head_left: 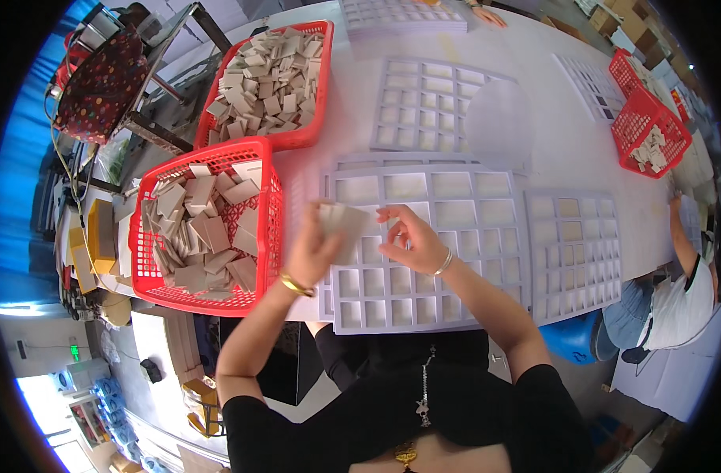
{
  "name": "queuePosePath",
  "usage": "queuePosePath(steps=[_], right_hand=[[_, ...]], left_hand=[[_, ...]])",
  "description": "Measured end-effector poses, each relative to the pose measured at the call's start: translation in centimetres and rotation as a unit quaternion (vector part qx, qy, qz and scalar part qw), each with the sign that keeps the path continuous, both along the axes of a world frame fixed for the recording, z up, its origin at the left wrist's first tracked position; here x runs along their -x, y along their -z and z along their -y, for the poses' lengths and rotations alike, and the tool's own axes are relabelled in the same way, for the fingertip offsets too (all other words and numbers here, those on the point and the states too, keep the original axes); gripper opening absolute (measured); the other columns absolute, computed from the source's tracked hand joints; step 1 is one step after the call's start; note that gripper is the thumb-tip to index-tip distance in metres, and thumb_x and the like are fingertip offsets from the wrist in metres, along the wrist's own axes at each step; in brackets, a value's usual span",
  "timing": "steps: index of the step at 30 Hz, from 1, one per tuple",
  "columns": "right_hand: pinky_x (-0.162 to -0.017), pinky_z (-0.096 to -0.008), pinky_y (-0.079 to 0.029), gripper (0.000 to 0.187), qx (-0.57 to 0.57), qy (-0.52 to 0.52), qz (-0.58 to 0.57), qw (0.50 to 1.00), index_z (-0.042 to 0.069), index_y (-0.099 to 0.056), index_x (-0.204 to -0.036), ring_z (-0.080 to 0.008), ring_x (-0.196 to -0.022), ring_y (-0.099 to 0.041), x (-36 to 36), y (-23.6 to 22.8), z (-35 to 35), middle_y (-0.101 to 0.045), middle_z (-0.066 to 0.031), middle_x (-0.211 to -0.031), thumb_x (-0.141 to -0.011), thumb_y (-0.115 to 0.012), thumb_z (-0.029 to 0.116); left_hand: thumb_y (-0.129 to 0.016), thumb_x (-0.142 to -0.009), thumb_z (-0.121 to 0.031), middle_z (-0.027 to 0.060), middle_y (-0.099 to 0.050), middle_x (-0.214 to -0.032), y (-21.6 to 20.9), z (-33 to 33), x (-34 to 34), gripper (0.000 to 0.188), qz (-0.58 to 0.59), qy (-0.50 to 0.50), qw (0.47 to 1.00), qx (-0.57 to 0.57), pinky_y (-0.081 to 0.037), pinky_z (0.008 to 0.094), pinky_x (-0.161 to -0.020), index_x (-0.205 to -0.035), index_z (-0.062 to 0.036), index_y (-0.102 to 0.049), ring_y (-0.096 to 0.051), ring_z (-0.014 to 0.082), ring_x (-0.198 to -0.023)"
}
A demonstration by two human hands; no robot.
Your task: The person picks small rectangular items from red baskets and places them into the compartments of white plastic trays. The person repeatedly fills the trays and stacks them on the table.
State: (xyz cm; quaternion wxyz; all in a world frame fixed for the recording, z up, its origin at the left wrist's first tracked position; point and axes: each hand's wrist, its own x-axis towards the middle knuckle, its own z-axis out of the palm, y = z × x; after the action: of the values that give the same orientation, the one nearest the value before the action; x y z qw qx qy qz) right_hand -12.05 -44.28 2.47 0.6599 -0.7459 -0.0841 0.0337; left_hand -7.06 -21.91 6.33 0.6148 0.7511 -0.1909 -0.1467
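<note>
My left hand (311,256) is closed around a pale, flat square piece (346,226), slightly blurred; whether it is one piece or a small stack I cannot tell. Close to its right edge is my right hand (414,243), thumb and fingers bent but apart, with nothing visible between them. Both hands are over a white compartment tray (457,247) with a grid of square cells, stacked on another tray. To the left of my left hand stands a red plastic basket (270,236), partly filled with loose beige and whitish square pieces (211,232).
Behind it, a second red basket (326,87) is heaped with smaller beige pieces. More white grid trays (577,256) lie to the right and beyond (380,118). Red baskets (648,130) stand at far right, near another person (680,311). Someone's hand (488,16) shows at the far edge.
</note>
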Motion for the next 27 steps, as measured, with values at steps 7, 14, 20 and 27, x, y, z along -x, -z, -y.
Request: queuePosePath(steps=[7,14,20,27], right_hand=[[-0.060,-0.0232,-0.049,0.035,0.005,0.064,-0.022,0.998,0.005,-0.055,-0.109,-0.0124,-0.077,-0.060,1.7,0.2,2.6,-0.058,-0.0067,-0.102,-0.077,-0.068,0.005],[-0.056,-0.0224,-0.046,0.019,0.086,0.202,0.122,0.968,0.004,-0.061,-0.093,-0.0078,-0.063,-0.054,1.0,-0.2,5.3,-0.060,-0.0039,-0.091,-0.077,-0.070,0.007],[-0.052,-0.0182,-0.038,0.018,0.007,0.300,0.013,0.954,0.004,-0.061,-0.091,-0.0028,-0.057,-0.044,0.8,2.3,11.3,-0.060,0.0016,-0.081,-0.078,-0.071,0.009],[-0.053,-0.0161,-0.037,0.015,-0.055,0.370,0.029,0.927,0.003,-0.061,-0.091,-0.0003,-0.057,-0.042,0.4,1.4,13.4,-0.062,0.0014,-0.083,-0.080,-0.070,0.008]], left_hand=[[-0.041,-0.097,-0.031,0.0122,-0.055,-0.099,4.9,6.4,1.1,0.037,-0.145,0.094,0.985,-0.005,-0.047,0.0294,-0.074,-0.122,-0.0047,-0.038,-0.055,0.0160,-0.087],[-0.039,-0.096,-0.039,0.0067,-0.051,-0.102,5.3,8.8,-0.8,0.041,-0.214,0.147,0.964,0.053,-0.043,0.0244,-0.069,-0.121,-0.0067,-0.041,-0.049,0.0117,-0.088],[-0.069,-0.077,-0.019,0.0032,-0.053,-0.110,5.4,9.7,-2.5,0.033,0.174,0.054,0.971,-0.156,-0.040,0.0351,-0.083,-0.107,-0.0140,-0.055,-0.049,0.0220,-0.101],[-0.079,-0.064,-0.017,0.0024,-0.052,-0.116,8.1,11.2,-1.9,0.041,0.248,0.093,0.915,-0.304,-0.033,0.0436,-0.093,-0.100,-0.0194,-0.060,-0.044,0.0287,-0.113]])
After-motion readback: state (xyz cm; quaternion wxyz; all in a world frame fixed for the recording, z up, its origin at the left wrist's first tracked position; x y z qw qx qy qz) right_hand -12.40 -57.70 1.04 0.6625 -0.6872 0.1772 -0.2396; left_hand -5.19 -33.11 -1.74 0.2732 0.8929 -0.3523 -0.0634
